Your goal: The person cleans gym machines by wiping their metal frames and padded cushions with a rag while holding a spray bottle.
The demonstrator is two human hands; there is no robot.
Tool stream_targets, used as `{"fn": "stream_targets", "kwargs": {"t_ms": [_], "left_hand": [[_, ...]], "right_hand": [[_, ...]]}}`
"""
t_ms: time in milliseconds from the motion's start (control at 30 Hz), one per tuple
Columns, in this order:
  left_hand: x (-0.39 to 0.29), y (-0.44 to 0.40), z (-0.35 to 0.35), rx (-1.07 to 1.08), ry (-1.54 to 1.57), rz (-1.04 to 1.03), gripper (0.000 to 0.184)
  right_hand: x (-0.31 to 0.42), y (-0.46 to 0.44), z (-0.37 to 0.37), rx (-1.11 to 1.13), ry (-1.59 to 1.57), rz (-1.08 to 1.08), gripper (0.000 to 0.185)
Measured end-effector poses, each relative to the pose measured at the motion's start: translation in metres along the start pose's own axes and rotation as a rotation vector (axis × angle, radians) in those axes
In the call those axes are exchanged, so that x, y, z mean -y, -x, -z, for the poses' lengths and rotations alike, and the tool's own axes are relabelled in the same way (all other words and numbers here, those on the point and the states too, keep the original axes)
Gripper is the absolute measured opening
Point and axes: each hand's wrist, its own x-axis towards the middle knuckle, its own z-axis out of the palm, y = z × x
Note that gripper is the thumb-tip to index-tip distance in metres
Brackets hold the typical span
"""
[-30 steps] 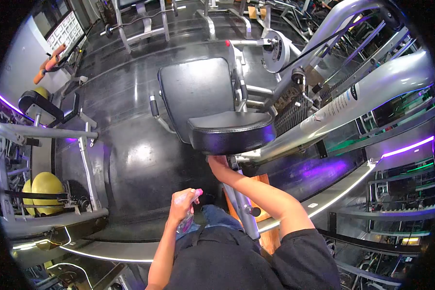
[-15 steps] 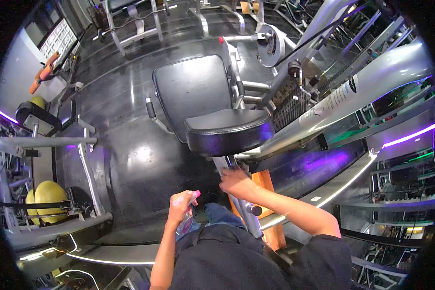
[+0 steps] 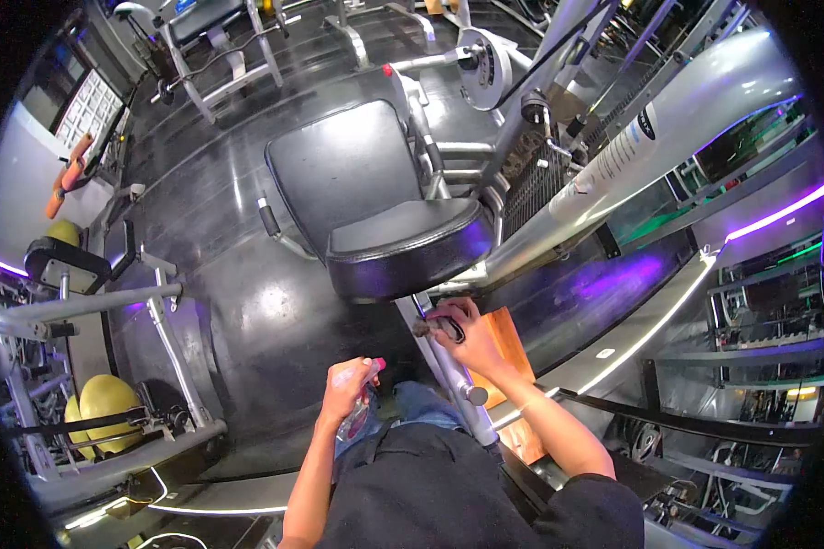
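Note:
My left hand (image 3: 346, 389) is wrapped round a clear spray bottle (image 3: 353, 421) with a pink nozzle, held low in front of my body. My right hand (image 3: 467, 337) is at the silver frame post (image 3: 444, 366) under the seat of a gym machine. Its fingers are closed round a small dark object (image 3: 422, 327) with a black loop; its kind is unclear. The black padded seat (image 3: 407, 252) sits just above this hand, and behind it stands the wide black backrest (image 3: 339, 165).
A wooden board (image 3: 504, 352) lies beside the post, close to my right forearm. A thick silver tube (image 3: 650, 146) slopes up to the right. At left stands another metal frame (image 3: 160, 320) near yellow balls (image 3: 110, 412). A side handle (image 3: 267, 218) sticks out by the backrest.
My right hand has turned and shifted slightly on the post, so the dark object in it now shows. The view has swung a little; my left hand still holds the spray bottle.

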Motion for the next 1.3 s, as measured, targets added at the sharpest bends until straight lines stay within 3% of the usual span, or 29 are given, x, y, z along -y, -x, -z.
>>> {"fn": "stream_targets", "kwargs": {"t_ms": [100,233,367,433,467,533,700,900,1033,1233,1300], "left_hand": [[-0.001,-0.003,-0.003,0.022,-0.039,-0.004,0.041],[0.006,-0.006,-0.007,0.029,-0.065,-0.016,0.043],[0.004,-0.007,-0.014,0.027,-0.069,0.014,0.042],[-0.001,-0.008,-0.017,0.036,-0.118,0.017,0.042],[-0.001,-0.008,-0.018,0.037,-0.126,0.024,0.042],[-0.002,-0.010,-0.020,0.049,-0.139,0.038,0.042],[-0.008,-0.014,-0.022,0.062,-0.170,0.063,0.042],[-0.004,-0.023,-0.023,0.086,-0.161,0.060,0.043],[-0.002,-0.024,-0.019,0.089,-0.114,0.056,0.043],[-0.008,-0.027,-0.015,0.078,-0.168,0.031,0.041],[-0.009,-0.027,-0.013,0.063,-0.153,0.051,0.040]], "right_hand": [[0.004,0.022,-0.003,-0.060,-0.209,-0.301,0.030],[-0.016,0.077,0.012,0.114,-0.370,-0.170,0.021],[-0.020,0.073,0.004,0.148,-0.363,-0.285,0.024],[-0.028,0.057,-0.018,-0.069,-0.380,-0.330,0.024],[-0.027,0.046,-0.024,-0.073,-0.389,-0.336,0.024],[-0.028,0.025,-0.034,-0.195,-0.540,-0.500,0.025],[-0.039,0.043,-0.045,-0.216,-0.498,-0.519,0.029],[-0.030,0.093,-0.005,0.102,-0.443,-0.499,0.026],[-0.030,0.089,0.001,0.128,-0.382,-0.399,0.026],[-0.006,0.019,-0.019,-0.156,-0.387,-0.433,0.024],[-0.007,0.006,-0.020,-0.194,-0.386,-0.305,0.025]]}}
